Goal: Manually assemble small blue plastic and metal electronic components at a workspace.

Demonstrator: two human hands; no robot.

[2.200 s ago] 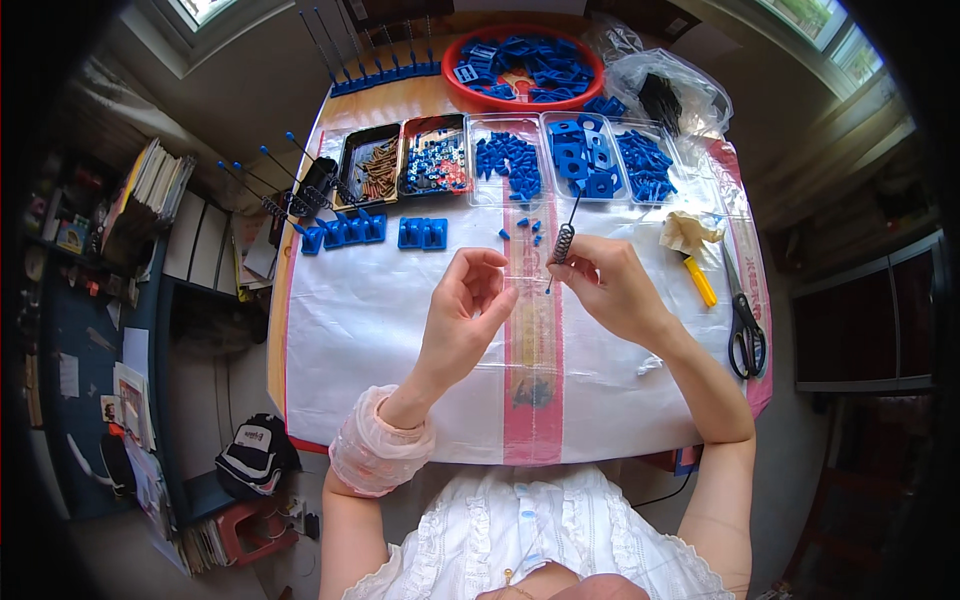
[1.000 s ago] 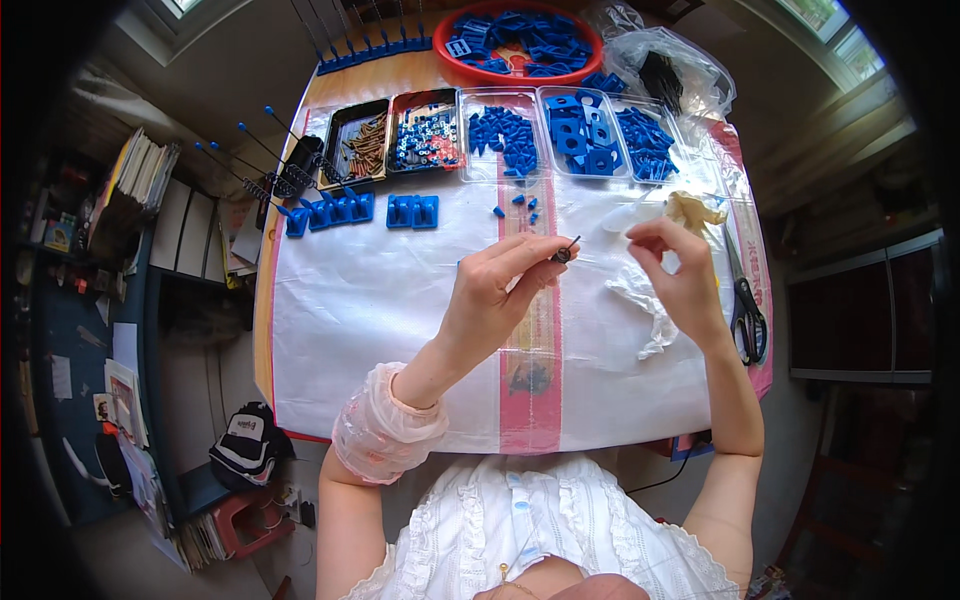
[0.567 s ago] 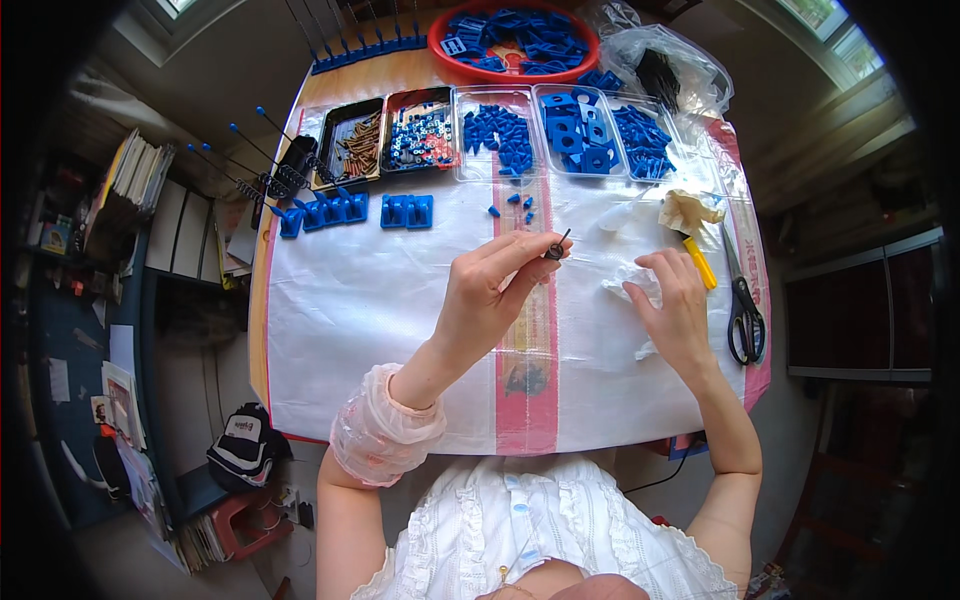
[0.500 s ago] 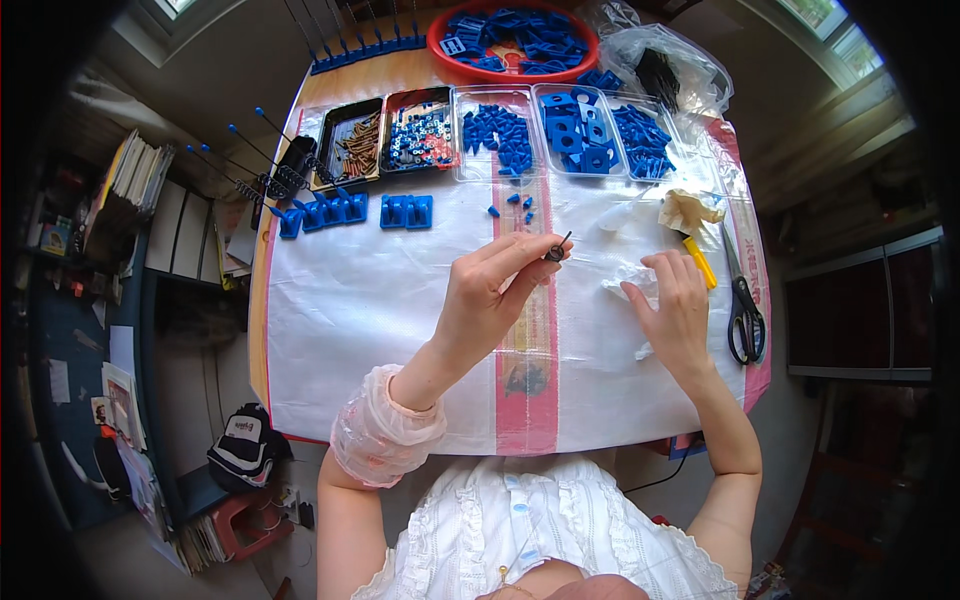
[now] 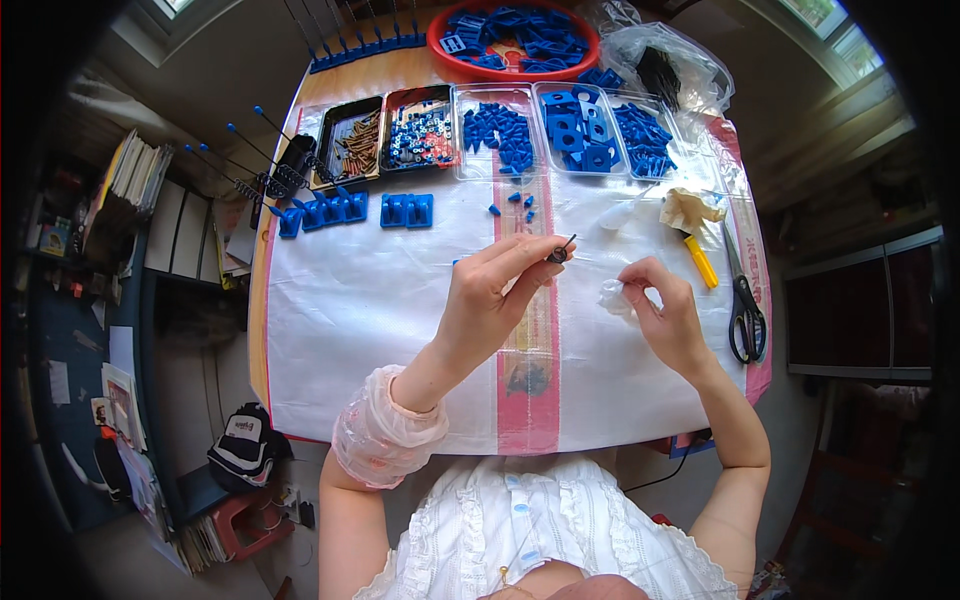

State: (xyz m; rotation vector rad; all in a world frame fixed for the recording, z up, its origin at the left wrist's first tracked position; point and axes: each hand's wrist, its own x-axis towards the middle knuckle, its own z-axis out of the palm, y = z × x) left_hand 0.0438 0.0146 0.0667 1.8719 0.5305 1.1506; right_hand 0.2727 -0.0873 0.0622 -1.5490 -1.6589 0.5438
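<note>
Over the middle of the table, my left hand (image 5: 500, 280) pinches a small black coiled wire piece (image 5: 559, 255) between thumb and fingertips. A thin straight end of it sticks up past the fingers, and the rest is hidden in the grip. To its right, my right hand (image 5: 664, 308) has thumb and forefinger closed on a crumpled piece of thin white tissue or film (image 5: 616, 297), raised near the cloth. Beyond the hands lie several loose small blue cone-shaped pieces (image 5: 514, 198).
Along the back stand trays of screws (image 5: 360, 150), nuts (image 5: 425, 130) and blue plastic parts (image 5: 580, 135). A red basin (image 5: 434, 50) sits behind them. Assembled blue clips (image 5: 406, 211) rest at left. A yellow-handled tool (image 5: 703, 265) and black scissors (image 5: 745, 320) lie at right.
My right hand has closed on the white tissue or film and drawn it slightly toward the left. My left hand has barely moved, still holding the coiled wire piece.
</note>
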